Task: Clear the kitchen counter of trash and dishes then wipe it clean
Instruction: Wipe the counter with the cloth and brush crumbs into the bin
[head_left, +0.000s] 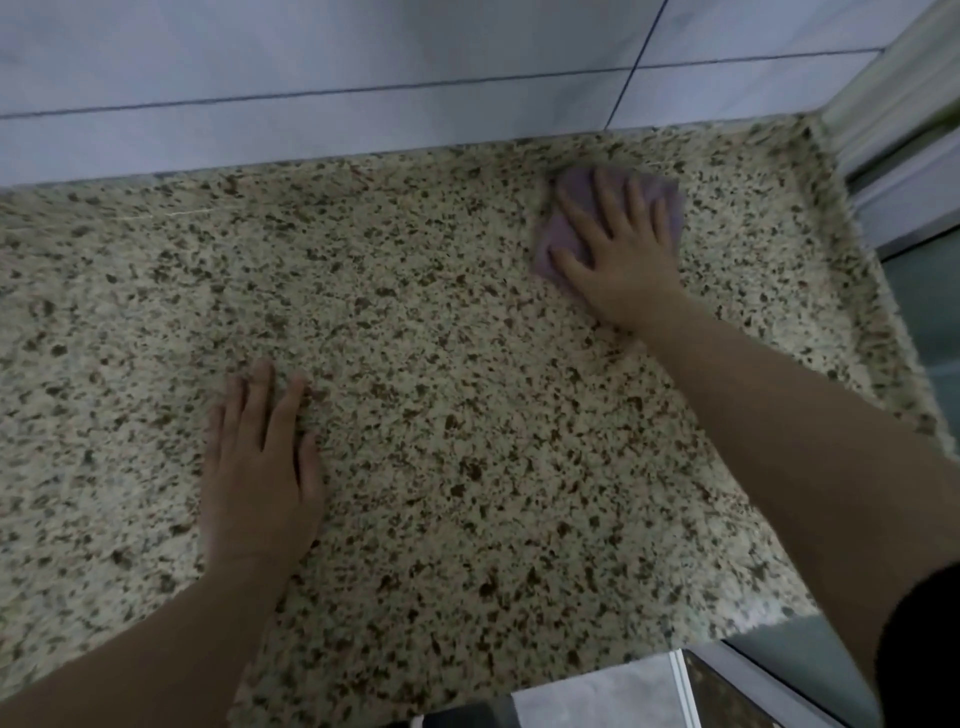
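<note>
A speckled beige and brown granite counter (441, 364) fills most of the view. A purple cloth (566, 228) lies flat on it near the back wall, at the right. My right hand (618, 249) presses down on the cloth with fingers spread, covering its middle. My left hand (260, 467) rests flat on the bare counter at the lower left, fingers together, holding nothing. No dishes or trash show on the counter.
A white tiled wall (363, 78) runs along the counter's back edge. A pale window or door frame (893, 104) stands at the right end. The counter's front right corner drops to the floor (597, 696).
</note>
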